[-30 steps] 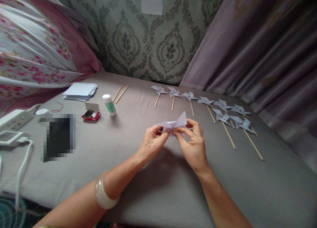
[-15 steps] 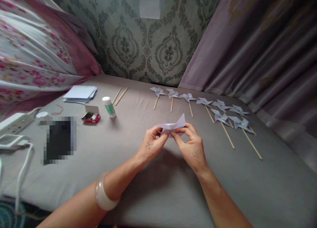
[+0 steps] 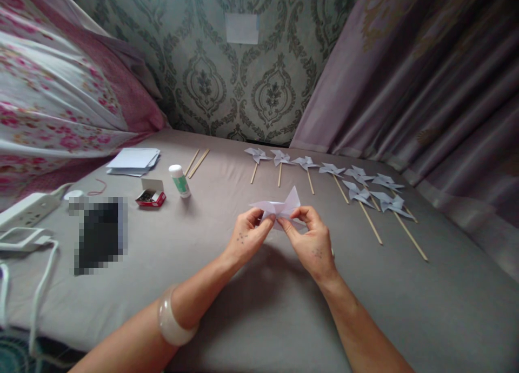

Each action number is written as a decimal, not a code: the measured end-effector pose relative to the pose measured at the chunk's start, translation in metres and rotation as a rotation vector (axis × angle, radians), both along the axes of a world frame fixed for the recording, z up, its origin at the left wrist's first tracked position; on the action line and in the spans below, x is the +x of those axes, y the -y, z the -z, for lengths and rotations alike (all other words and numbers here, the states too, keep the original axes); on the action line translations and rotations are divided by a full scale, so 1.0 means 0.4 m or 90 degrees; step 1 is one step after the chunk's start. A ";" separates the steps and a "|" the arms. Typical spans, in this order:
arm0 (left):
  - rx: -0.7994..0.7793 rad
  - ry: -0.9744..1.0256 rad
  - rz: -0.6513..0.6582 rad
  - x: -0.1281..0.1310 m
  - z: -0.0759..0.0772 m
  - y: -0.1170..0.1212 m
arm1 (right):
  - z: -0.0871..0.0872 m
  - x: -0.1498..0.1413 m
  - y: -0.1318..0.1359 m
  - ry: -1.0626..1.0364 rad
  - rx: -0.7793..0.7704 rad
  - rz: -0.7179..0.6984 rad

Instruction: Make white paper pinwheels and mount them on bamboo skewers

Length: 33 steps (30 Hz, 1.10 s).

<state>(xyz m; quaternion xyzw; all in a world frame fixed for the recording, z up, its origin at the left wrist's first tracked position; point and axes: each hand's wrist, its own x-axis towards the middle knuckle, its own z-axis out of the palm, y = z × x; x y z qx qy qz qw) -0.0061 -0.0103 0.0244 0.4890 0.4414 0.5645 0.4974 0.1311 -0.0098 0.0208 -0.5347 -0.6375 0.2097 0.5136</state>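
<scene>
Between my two hands, above the cloth-covered surface, is a white paper pinwheel (image 3: 288, 203) with pointed, folded blades and no stick visible on it. My left hand (image 3: 252, 233) pinches it near the centre, the thumb pressed on the paper. From the other side my right hand (image 3: 310, 238) grips it, thumb at the centre and fingers curled by a blade. The fingertips behind the paper are partly hidden. Beyond my hands, several finished pinwheels (image 3: 308, 163) on wooden sticks lie in a row that curves to the right.
On the left stand a glue stick (image 3: 179, 181) and an open red box (image 3: 151, 199) of small dark pieces. Behind them lie wooden sticks (image 3: 198, 164) and a paper stack (image 3: 133, 161). A power strip (image 3: 28, 211), a white cable (image 3: 40, 292) and a blurred dark object (image 3: 101, 235) are farther left.
My right fingers have shifted on the paper, and more of the pinwheel's blades show at the front. Both hands stay in nearly the same place. The camera view has tilted slightly upward.
</scene>
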 end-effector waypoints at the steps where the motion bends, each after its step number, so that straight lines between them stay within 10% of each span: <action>1: -0.002 0.002 0.001 0.000 0.000 0.000 | -0.001 -0.002 0.000 -0.019 -0.001 0.000; 33: -0.035 0.057 0.029 -0.007 0.001 -0.007 | -0.029 0.001 -0.004 -0.046 -0.077 -0.100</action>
